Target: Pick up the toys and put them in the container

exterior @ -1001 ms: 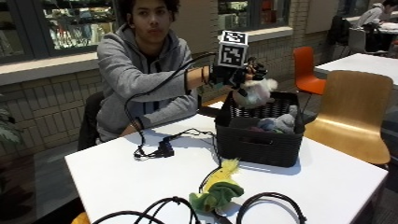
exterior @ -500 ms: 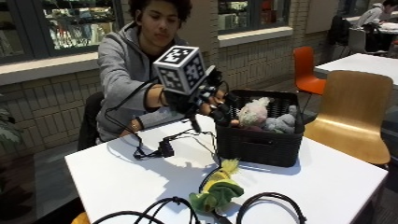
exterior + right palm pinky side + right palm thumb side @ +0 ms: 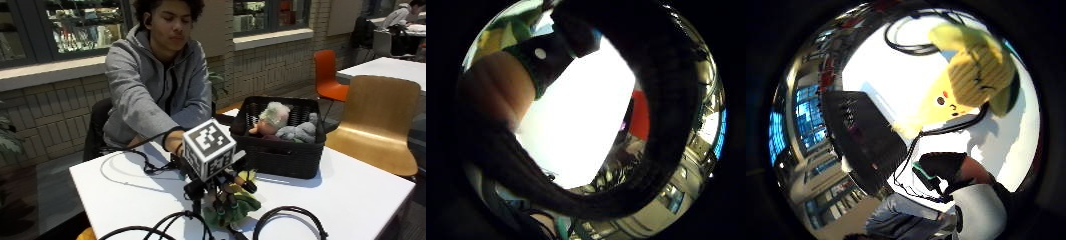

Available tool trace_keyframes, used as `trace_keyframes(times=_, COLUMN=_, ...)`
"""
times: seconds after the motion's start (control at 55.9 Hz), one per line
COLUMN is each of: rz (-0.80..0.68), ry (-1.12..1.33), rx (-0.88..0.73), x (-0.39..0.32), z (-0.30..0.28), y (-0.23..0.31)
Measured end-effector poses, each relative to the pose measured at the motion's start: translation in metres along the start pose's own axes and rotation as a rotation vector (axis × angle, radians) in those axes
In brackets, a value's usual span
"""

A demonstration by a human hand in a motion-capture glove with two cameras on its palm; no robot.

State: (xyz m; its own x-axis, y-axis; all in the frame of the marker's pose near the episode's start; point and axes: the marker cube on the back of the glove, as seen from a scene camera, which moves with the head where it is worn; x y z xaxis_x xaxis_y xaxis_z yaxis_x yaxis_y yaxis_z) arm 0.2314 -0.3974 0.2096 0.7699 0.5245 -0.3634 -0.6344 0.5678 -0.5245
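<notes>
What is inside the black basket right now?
The black basket holds a pale-haired plush toy and a grey plush toy beside it. Anything beneath them is hidden by the toys and basket walls.

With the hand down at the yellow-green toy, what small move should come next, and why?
Probably close the fingers round the toy and lift. The right hand is right over it on the table, a grip isn't visible, and two toys already sit in the basket, so this one remains.
</notes>
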Motion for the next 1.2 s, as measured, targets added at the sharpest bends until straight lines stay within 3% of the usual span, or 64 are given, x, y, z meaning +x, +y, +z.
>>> trace_keyframes(times=0.071, rz=0.030, ry=-0.126, rx=0.057, x=-0.006, z=0.018, y=-0.020)
trace_keyframes(times=0.197, rz=0.108, ry=-0.071, rx=0.076, x=-0.009, z=0.038, y=-0.038)
trace_keyframes(times=0.357, rz=0.072, ry=-0.141, rx=-0.129, x=-0.011, z=0.044, y=-0.033)
trace_keyframes(times=0.518, rz=0.051, ry=-0.071, rx=-0.182, x=-0.006, z=0.047, y=-0.029)
trace_keyframes(times=0.894, rz=-0.005, ry=-0.102, rx=0.343, x=-0.035, z=0.048, y=-0.032)
trace_keyframes(times=1.037, rz=-0.047, ry=0.008, rx=0.457, x=-0.040, z=0.038, y=-0.026)
trace_keyframes(times=1.198, rz=-0.087, ry=-0.148, rx=0.515, x=-0.042, z=0.007, y=-0.013)
